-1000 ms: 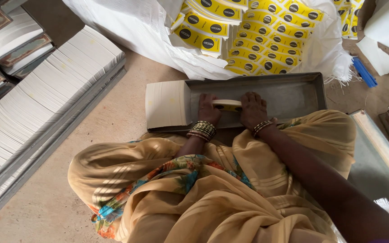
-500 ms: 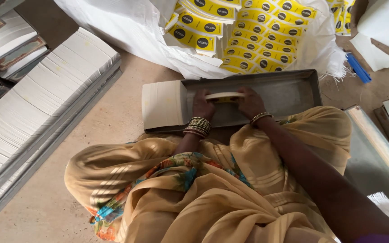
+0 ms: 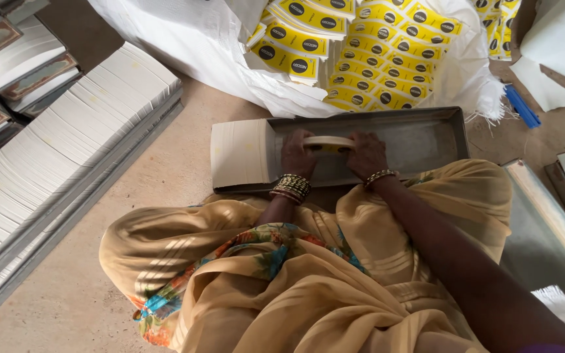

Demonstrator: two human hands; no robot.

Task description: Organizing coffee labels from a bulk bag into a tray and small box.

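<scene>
Head view: card stack (image 3: pixel 327 141) between hands (image 3: pixel 332 155)

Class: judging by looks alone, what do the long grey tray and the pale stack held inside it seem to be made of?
Long grey tray: probably sheet metal, with a dull grey sheen and thin folded walls. Pale stack, between both hands: likely paper or thin card, matte cream.
</scene>
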